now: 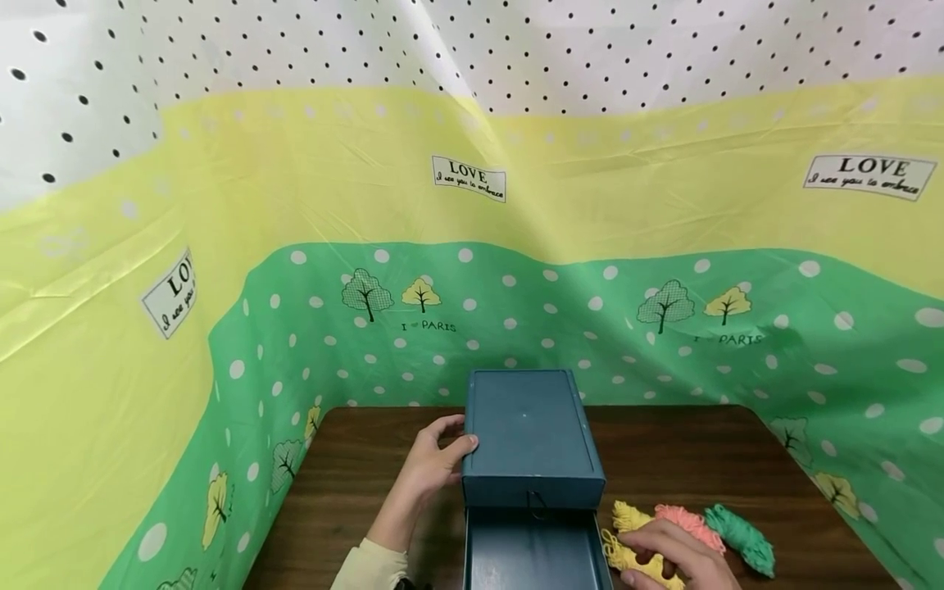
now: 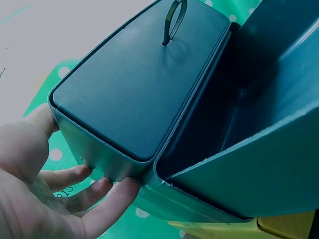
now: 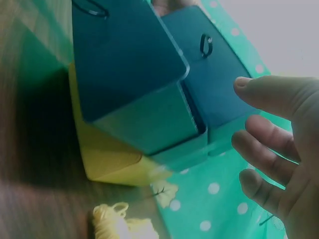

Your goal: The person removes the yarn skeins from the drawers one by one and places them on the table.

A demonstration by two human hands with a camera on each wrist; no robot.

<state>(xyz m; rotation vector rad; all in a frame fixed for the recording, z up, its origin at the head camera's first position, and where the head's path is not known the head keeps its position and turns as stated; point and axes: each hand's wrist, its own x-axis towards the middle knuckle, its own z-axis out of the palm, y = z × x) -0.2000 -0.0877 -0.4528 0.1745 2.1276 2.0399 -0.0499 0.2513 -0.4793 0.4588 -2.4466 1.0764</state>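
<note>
A dark blue drawer box stands on the table. Its top drawer is pushed in and has a thin dark loop on its front. Below that, a blue drawer is pulled out toward me. My left hand holds the box's left side, thumb over the top edge and fingers against the side panel. Near the drawer's right side, my right hand hovers by the yellow yarn with loosely bent fingers. The right wrist view shows nothing between those fingers.
Pink yarn and green yarn lie right of the yellow yarn on the brown wooden table. A yellow section sits beneath the blue drawers. A patterned green, yellow and white curtain surrounds the table's back and sides.
</note>
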